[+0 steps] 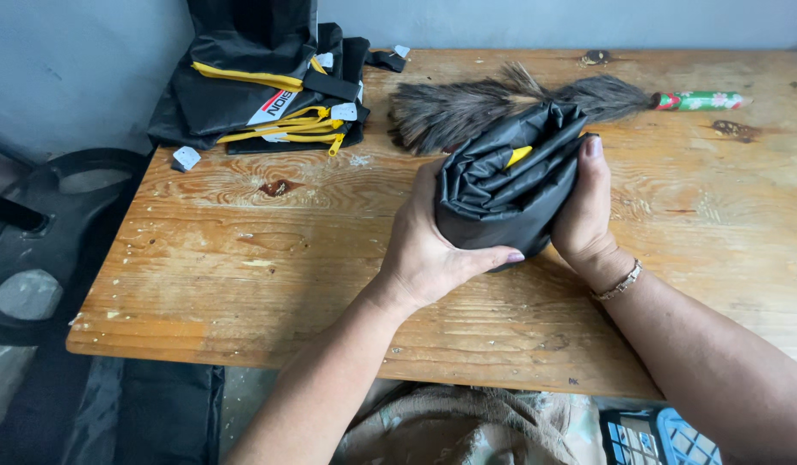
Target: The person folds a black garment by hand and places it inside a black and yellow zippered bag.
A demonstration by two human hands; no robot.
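Both hands clasp a folded black fabric bundle [502, 185] with a bit of yellow trim showing, just above the wooden table [244, 258]. My left hand [424, 250] wraps its left and lower side, thumb across the front. My right hand [583, 207] presses on its right side, fingers pointing up; a bracelet circles that wrist. The bundle is compact and held between the palms.
A feather duster [493, 103] with a red and green handle lies right behind the bundle. A pile of black bags with yellow trim [269, 86] sits at the table's back left corner. A dark chair [37, 232] stands left of the table, a blue crate [665, 439] below.
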